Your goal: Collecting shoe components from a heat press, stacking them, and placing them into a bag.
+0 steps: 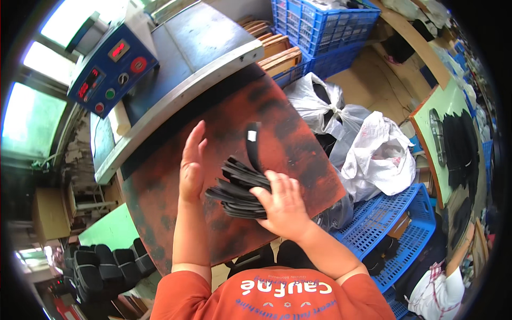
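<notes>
A thick bundle of black, flat strips (234, 194) lies on the reddish-brown work table (304, 154), its left ends fanned out unevenly. My right hand (285, 205) grips the bundle's right end, thumb towards the left and fingers over the far side. One curved black strip (253, 152) with a small white label extends beyond the bundle, away from me. To the left of the strips, my left hand (193, 165) is raised with its fingers stretched out, holding nothing and apart from the bundle. What the strips are made of is not certain.
A blue control box (114, 64) with red displays stands on a metal-edged bench (213, 37) at the far left. Tied plastic bags (381, 154) and blue crates (325, 24) line the table's right side. At lower right, another person (440, 288) is beside blue baskets (378, 229).
</notes>
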A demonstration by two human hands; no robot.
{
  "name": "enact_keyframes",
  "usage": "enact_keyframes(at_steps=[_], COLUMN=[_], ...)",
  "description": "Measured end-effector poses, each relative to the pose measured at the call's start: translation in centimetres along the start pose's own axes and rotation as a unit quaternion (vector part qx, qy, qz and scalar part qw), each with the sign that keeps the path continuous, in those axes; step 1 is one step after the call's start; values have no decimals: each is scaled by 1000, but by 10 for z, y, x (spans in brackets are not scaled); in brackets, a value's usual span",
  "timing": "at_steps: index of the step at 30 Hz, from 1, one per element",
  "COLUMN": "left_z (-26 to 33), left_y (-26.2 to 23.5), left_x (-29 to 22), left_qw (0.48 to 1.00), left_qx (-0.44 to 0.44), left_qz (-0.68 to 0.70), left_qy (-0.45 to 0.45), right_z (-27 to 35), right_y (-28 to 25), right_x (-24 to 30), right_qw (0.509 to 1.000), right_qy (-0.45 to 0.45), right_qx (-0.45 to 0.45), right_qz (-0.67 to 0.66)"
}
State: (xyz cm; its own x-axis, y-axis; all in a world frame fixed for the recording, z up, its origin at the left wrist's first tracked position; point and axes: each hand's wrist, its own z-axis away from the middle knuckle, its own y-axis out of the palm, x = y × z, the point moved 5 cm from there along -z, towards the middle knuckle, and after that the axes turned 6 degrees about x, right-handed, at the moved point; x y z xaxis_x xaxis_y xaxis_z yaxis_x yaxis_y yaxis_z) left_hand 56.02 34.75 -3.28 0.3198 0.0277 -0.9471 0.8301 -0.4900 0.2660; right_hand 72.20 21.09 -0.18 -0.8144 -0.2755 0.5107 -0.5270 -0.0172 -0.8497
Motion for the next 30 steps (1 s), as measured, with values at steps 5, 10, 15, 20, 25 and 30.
enact_keyframes(at_steps=[5,10,15,20,25,30], left_z=[16,22,35,52,94,151], left_y=[-33,9,-16,6,3,-31], left_x=[27,30,46,34,46,32], left_qw=[992,994,1000,976,990,885], left_qx=[49,102,26,-34,-68,-447], left_qz=[-107,-37,-10,152,81,-124], left_qy=[34,26,4,-152,-96,41], right_z=[6,25,6,4,10,4], right_y=[5,33,25,26,29,47], right_x=[6,-15,-8,-6,19,8], right_qw=[998,962,978,990,997,996], right_qy=[-5,-49,-68,-68,-70,-82], right_qx=[58,-35,-5,-12,37,-45], right_qz=[5,-265,-195,-120,-19,0])
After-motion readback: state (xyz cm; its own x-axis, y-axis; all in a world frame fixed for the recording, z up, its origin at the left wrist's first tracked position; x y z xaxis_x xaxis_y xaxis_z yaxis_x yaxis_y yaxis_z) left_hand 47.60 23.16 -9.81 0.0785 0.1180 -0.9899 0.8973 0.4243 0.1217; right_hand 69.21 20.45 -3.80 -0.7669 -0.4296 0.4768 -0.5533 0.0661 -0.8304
